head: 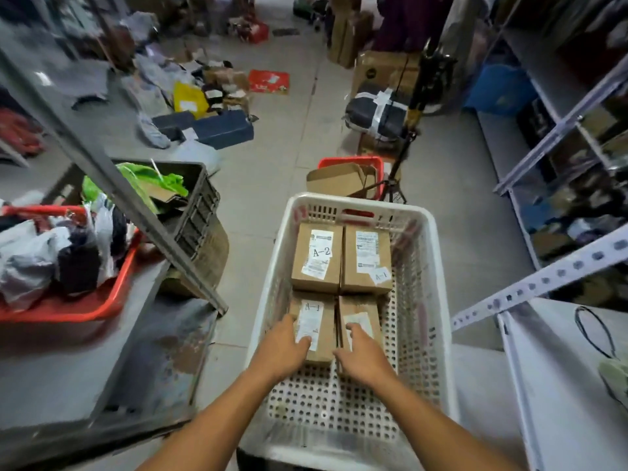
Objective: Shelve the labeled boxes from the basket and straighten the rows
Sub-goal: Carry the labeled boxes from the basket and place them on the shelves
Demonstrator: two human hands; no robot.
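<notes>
Shelving barely begun: four boxes sit in the basket.

The white basket point(438, 266) holds four labeled cardboard boxes in two rows: A-2 point(317, 258) and an A-1 point(368, 260) at the far end, two more nearer. The left hand point(283, 348) lies on the near A-1 box point(314, 329), fingers curled over its edge; the right hand point(365, 356) rests on the neighbouring box point(360, 317), fingers bent, grip unclear. Nothing is lifted; placing them on the shelves point(557, 124) and straightening appear left to do.

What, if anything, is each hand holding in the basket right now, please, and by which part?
The left hand grips the near-left box by its near left edge. The right hand rests on the near-right box; whether it grips cannot be told.
</notes>
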